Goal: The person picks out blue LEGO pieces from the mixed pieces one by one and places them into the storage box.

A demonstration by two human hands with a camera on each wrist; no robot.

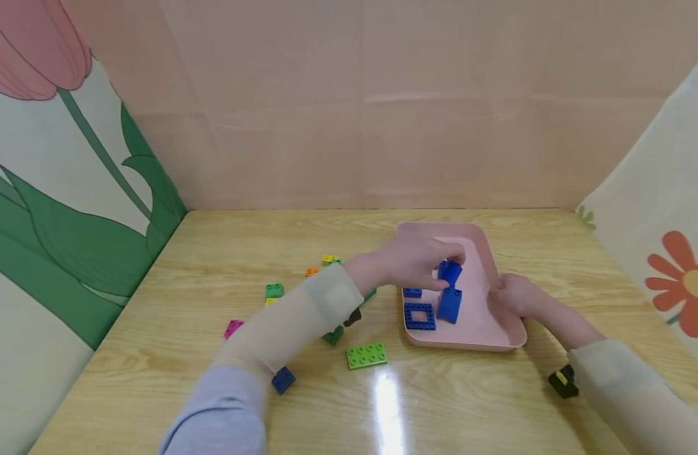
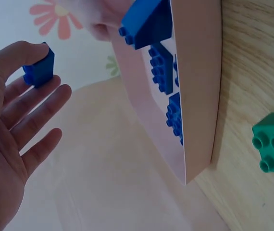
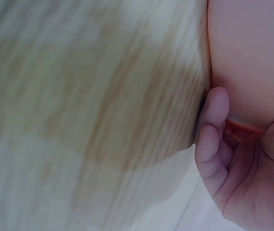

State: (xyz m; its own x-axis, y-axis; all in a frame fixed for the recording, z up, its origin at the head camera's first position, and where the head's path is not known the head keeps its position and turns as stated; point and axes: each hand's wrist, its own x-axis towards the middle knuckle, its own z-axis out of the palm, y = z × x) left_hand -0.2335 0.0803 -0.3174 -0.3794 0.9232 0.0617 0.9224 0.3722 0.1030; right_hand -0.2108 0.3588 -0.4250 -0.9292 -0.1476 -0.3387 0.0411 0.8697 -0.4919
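Over the pink tray (image 1: pixel 478 309), my left hand (image 1: pixel 414 259) pinches a small blue toy brick (image 2: pixel 43 70) between thumb and index finger, its other fingers spread in the left wrist view. Below it in the tray lie a blue sloped brick (image 1: pixel 450 307), a blue square frame piece (image 1: pixel 419 326) and another blue brick (image 1: pixel 412 292) partly covered by the hand. My right hand (image 1: pixel 516 296) grips the tray's right side, thumb over the rim. Its curled fingers (image 3: pixel 208 144) are against the outer wall in the right wrist view.
Left of the tray lie a lime green brick (image 1: pixel 367 357), a dark blue brick (image 1: pixel 283 380), a green brick (image 1: pixel 274 291) and a magenta brick (image 1: pixel 233 328). The left forearm covers part of this group. A black brick (image 1: pixel 563 382) is beside the right sleeve.
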